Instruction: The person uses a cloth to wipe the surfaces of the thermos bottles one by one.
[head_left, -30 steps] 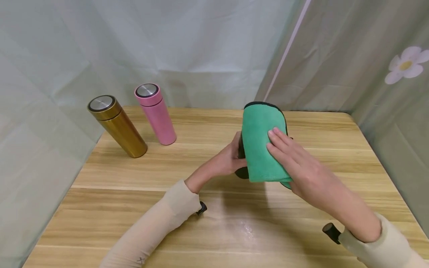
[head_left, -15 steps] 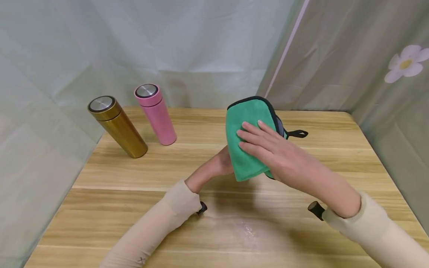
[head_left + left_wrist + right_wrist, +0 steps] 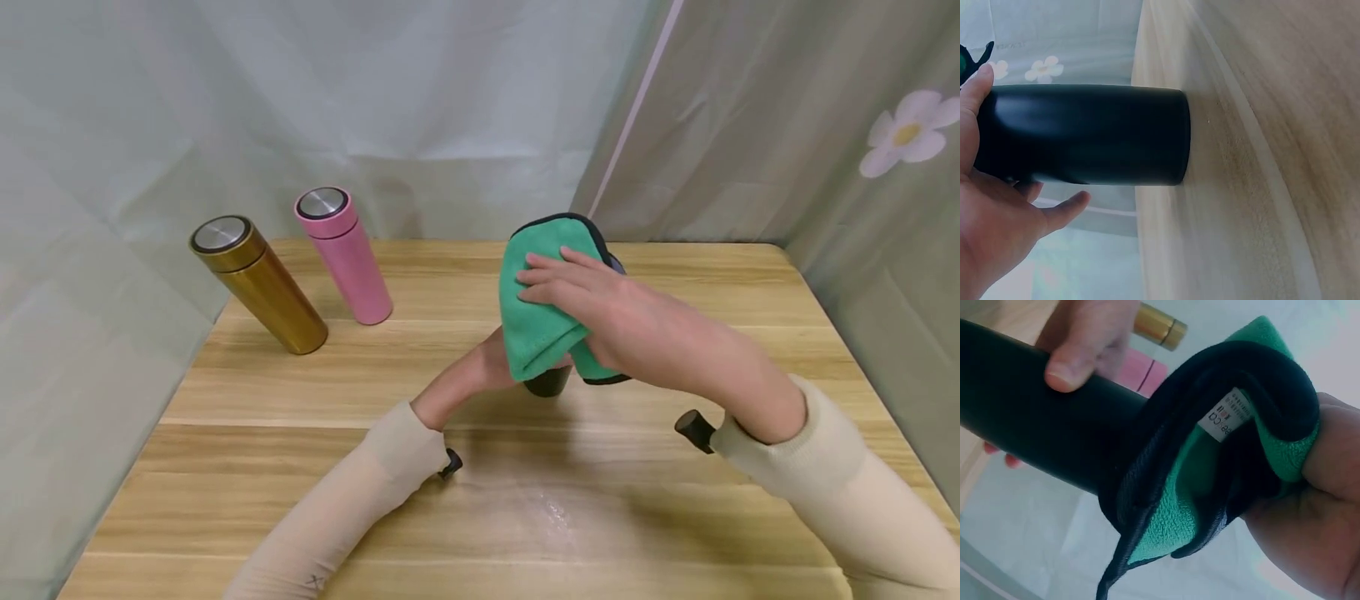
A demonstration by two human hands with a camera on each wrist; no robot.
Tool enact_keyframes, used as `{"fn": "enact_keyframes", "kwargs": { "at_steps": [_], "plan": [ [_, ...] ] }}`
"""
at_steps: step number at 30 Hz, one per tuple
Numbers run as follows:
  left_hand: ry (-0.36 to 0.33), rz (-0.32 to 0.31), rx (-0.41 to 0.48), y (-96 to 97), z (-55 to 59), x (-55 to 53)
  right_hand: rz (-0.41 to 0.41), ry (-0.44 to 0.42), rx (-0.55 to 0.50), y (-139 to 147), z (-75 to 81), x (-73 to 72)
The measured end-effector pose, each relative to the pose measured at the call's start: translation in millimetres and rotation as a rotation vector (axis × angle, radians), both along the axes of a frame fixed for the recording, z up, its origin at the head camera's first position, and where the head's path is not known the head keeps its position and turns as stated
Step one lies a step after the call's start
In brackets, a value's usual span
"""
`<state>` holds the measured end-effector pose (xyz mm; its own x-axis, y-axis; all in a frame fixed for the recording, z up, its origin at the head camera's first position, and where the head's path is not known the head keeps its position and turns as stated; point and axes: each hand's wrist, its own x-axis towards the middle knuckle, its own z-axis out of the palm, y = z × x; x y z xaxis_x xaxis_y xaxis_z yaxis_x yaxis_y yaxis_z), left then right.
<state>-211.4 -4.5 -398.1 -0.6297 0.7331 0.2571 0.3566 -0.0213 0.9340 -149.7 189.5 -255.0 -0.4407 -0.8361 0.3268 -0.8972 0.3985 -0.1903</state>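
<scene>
1. A gold bottle (image 3: 258,287) with a silver-topped lid stands on the wooden bench (image 3: 247,483), well to the left of both grips.
2. A pink bottle (image 3: 347,258), also lidded, stands just right of the gold one, nearer to the left grip but well apart from it.
3. The left grip (image 3: 495,362) holds a black bottle (image 3: 1085,134), thumb on one side, fingertips on the other.
4. The black bottle lies between the two grips; its base shows below the left one. I cannot tell whether that base touches the bench.
5. A green cloth (image 3: 543,292) with black edging covers the black bottle's upper part, under the right grip. A white tag (image 3: 1225,415) shows inside its fold.
6. The right grip (image 3: 607,308) holds the cloth around the bottle, fingers spread across it; the thumb is hidden.
7. Far right of the right grip, a white flower (image 3: 907,133) shows on the hanging fabric (image 3: 772,125).
</scene>
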Motion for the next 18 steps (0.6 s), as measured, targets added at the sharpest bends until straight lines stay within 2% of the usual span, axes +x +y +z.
{"fn": "enact_keyframes", "kwargs": {
  "at_steps": [1,2,5,14,18],
  "plan": [
    [0.018,-0.021,0.004,1.0,0.1,-0.4,-0.007,-0.025,-0.010,-1,1.2,-2.0],
    [0.007,-0.028,0.015,1.4,0.2,-0.5,-0.014,-0.054,-0.021,-1,2.3,-4.0],
    [0.006,-0.017,0.014,1.8,1.3,0.5,-0.052,-0.118,-0.036,-1,6.7,-9.6],
    [0.007,-0.038,0.049,5.2,3.2,1.2,-0.133,-0.164,-0.074,8,14.5,-28.4],
    [-0.001,-0.001,0.034,6.5,3.0,1.2,-0.145,-0.171,-0.104,13,13.4,-32.0]
  ]
}}
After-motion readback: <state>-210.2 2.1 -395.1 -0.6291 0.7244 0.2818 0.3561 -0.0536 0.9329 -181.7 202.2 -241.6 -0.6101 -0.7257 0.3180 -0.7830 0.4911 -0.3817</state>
